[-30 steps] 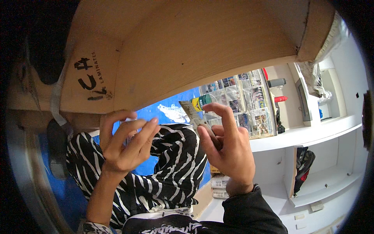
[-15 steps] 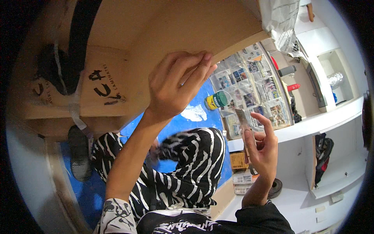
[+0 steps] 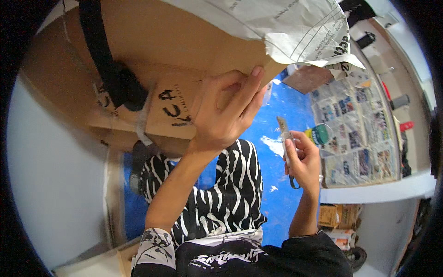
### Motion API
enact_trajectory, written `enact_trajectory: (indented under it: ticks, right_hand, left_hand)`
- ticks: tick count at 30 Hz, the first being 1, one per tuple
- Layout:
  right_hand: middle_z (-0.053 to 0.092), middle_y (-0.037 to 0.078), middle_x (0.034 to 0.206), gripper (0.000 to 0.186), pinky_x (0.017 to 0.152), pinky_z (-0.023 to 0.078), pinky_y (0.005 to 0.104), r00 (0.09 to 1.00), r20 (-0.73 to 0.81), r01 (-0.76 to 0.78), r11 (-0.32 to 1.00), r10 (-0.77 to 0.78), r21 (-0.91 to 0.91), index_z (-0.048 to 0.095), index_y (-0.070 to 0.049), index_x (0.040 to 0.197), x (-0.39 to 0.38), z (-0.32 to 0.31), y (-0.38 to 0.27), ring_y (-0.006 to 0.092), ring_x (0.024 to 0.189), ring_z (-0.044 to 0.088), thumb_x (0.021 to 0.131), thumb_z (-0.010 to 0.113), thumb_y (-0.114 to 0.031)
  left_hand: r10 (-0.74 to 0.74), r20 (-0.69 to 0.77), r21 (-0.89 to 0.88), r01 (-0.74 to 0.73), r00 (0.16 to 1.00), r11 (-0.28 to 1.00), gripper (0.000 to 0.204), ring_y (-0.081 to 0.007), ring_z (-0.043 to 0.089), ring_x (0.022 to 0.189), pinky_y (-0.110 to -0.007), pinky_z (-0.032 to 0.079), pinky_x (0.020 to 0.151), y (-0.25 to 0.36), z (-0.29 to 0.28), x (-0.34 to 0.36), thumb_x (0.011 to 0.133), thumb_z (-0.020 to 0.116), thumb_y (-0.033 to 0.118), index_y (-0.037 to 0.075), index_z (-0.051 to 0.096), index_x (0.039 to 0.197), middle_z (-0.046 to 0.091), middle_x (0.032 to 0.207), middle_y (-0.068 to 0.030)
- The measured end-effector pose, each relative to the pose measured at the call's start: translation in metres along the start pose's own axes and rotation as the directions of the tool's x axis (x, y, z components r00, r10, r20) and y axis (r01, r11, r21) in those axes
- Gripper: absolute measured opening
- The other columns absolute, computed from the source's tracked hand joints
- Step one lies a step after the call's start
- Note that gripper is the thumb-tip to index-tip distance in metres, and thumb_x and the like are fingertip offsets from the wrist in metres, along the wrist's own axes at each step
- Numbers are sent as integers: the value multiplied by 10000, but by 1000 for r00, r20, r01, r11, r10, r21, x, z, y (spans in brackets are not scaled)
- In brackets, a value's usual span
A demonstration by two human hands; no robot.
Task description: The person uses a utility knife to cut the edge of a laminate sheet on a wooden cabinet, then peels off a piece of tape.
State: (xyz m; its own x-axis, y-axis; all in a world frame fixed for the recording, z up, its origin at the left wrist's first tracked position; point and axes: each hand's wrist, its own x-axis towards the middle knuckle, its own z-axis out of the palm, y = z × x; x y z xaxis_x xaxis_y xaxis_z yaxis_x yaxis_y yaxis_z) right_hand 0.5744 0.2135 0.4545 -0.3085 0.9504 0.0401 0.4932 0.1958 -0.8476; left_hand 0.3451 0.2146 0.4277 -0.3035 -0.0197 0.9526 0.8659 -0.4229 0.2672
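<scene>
My left hand (image 3: 226, 108) is raised to the front edge of a brown board panel (image 3: 184, 44), its fingers bent and fingertips closed at that edge. The thumb partly hides, so the grip shows only in part. Lower and to the right, my right hand (image 3: 304, 157) holds a slim flat-bladed metal tool (image 3: 282, 127). Its grey blade points up and a dark curved end sticks out below the fist. Above the left hand, a torn white printed sheet (image 3: 304, 30) hangs over the panel. Dark marker writing is on an inner brown board (image 3: 170, 108).
A black strap (image 3: 99, 41) hangs in the brown cabinet at left. On the blue floor covering (image 3: 258, 117) stands a green and yellow tub (image 3: 318, 134), beside a newspaper-covered surface (image 3: 355, 152). Brown boxes (image 3: 337, 216) and a dark roll (image 3: 356, 258) lie lower right.
The view has shifted, with more of the white sheet showing overhead. My left hand stays at the panel edge. The tool remains in my right hand, now seen against the blue floor covering.
</scene>
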Motion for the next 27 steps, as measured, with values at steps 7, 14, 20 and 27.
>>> enact_trajectory:
  ticks: [7,14,20,27]
  right_hand:
    - [569,13,720,218,486,451,236,981,91,150,968,-171,202,578,17,1145,55,34,38,66,562,533,1005,551,-148]
    - [563,68,762,266,448,446,260,974,34,176,846,-224,504,544,11,1127,48,12,58,127,509,539,1043,455,-226]
    - [573,124,777,408,383,390,248,952,4,224,702,-307,676,538,48,1129,43,23,27,132,441,490,1059,338,-300]
    - [570,86,672,469,433,360,252,908,-100,405,788,-407,464,604,62,1057,-19,10,30,113,483,501,1031,339,-324]
  left_hand:
    - [5,-5,73,-5,1000,997,424,-244,683,818,-283,549,645,-13,-14,-22,663,876,22,-23,709,1049,694,964,-153]
    - [-242,-112,139,256,964,957,335,-277,715,873,-330,593,741,44,-14,-46,692,852,-7,-57,704,988,707,974,-185]
    - [-314,-78,16,316,946,948,329,-241,708,874,-300,610,732,62,-6,-42,712,841,-16,-57,712,1012,678,1056,-196]
    - [-141,24,-2,141,990,990,329,-251,692,888,-300,581,742,62,-10,-43,700,853,7,-22,709,994,685,1042,-151]
